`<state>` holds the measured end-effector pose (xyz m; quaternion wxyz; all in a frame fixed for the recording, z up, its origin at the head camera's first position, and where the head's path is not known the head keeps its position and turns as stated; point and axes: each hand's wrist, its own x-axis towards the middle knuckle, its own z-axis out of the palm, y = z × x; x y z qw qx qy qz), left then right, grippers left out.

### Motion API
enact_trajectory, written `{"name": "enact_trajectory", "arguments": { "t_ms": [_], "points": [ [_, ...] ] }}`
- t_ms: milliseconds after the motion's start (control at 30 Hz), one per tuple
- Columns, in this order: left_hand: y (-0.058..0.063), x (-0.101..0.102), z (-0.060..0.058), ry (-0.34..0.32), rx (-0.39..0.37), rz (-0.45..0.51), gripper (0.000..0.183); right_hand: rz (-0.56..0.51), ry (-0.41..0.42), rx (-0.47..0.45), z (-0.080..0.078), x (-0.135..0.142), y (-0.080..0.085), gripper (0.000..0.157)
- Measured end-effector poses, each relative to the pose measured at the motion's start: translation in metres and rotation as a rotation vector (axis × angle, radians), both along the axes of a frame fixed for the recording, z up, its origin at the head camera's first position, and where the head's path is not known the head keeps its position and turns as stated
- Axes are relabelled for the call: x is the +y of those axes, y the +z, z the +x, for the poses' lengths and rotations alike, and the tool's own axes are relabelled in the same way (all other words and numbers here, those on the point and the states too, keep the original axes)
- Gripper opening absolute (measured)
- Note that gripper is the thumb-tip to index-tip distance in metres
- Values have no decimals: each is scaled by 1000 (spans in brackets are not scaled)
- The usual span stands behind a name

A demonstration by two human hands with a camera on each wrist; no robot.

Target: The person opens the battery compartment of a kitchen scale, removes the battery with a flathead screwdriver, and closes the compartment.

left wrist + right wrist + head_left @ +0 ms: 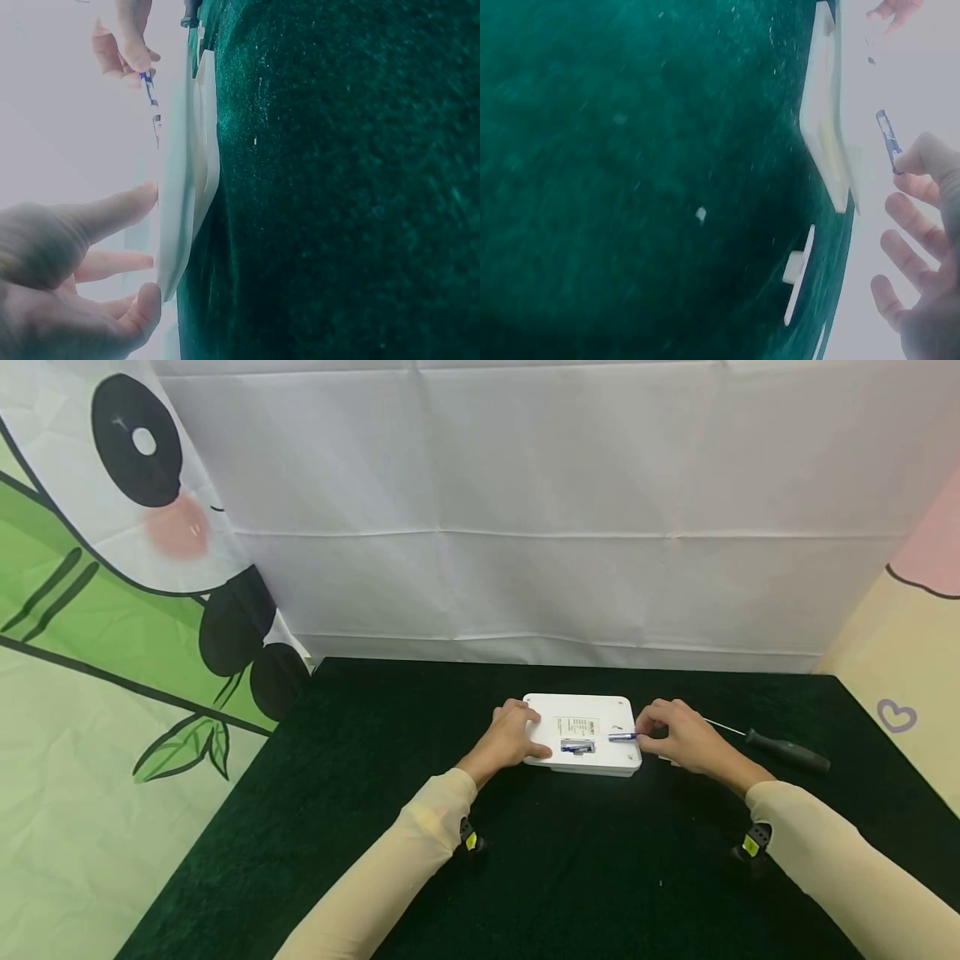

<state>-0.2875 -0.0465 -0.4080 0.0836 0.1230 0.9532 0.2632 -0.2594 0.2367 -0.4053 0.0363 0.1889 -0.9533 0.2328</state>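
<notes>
Pinched a slim blue-and-white cylindrical battery (622,737) in the right hand (681,737), just above a flat white rectangular plastic device (577,706) on dark green cloth (585,852); rested the left hand (507,737), unclenched, on the device's left edge.

The rear boundary is a pale grey-white fabric backdrop (555,468) with horizontal fold lines and faint vertical creases. The left boundary is a printed panel (60,827), pale green at its base. Its print comprises a white cartoon face with a black eye (120,460) and pink cheek (178,529), a green diagonal band (142,639) and outlined leaves (180,747). The right panel (885,652) is cream, with a pink upper area (937,547) and a purple heart outline (882,710). A dark green cloth covers the tabletop (585,877); pale specks mark its surface. Illumination: bright; both wrist views wash out to white beyond the tabletop.
</notes>
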Motion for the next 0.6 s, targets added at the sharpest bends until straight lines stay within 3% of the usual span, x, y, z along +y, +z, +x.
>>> {"name": "enact_trajectory", "arguments": {
  "t_ms": [267,600],
  "points": [
    [1,-1,1,-11,-1,9,60,-11,-15,33,7,33,-3,4],
    [0,0,1,-8,3,6,60,10,-110,32,25,86,-10,8]
  ]
}}
